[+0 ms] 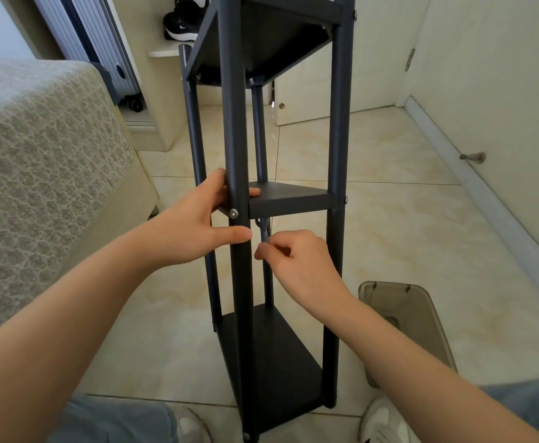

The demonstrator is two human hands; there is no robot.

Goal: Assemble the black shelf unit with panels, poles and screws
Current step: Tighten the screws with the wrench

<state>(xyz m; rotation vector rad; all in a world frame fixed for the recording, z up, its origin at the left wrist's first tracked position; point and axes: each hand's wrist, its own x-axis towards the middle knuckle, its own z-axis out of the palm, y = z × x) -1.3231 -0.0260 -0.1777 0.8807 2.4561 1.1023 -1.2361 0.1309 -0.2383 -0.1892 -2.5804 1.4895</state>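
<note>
A black shelf unit (239, 129) stands upright on the tiled floor in front of me, with a top, a middle and a bottom panel held by several poles. My left hand (197, 222) grips the near pole at the middle panel (290, 196), thumb below a silver screw (233, 213). My right hand (296, 260) pinches a small grey key tool (263, 233) just under the middle panel, behind the near pole. The tool's tip reaches up toward the panel's underside.
A bed with a patterned cover (38, 161) lies at the left. A brown plastic lid (411, 318) sits on the floor at the right. My shoes (380, 423) stand beside the unit's base. A wall and door (485, 91) close the right side.
</note>
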